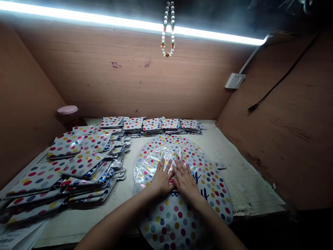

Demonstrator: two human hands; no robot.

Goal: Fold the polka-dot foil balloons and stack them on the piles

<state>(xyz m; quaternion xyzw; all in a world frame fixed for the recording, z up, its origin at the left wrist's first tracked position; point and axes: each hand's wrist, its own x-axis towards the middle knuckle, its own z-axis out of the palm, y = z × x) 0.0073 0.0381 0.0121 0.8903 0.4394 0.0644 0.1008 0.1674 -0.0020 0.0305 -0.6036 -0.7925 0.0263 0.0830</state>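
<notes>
view: head cam looking down at a pale worktop (78,222), hands in the middle

left hand (162,178): palm down on a polka-dot foil balloon (173,227), fingers (162,166) spread open, no grip, just flat pressure

right hand (185,180): same flat pose, fingers (182,166) open, right beside the left hand

balloon spot: lying flat on the worktop, right under both palms, shiny clear patch in the middle

tip: flat palms and wide fingers best for crinkly foil, even pressure, no pinching

arms: both forearms (114,222) angled in from the bottom, elbows out of shot

rest: stacks of polka-dot foil packets (39,184) on the left and along the back, pink-lidded jar (67,113), wall socket (235,80), bead string (168,29) hanging overhead
</notes>
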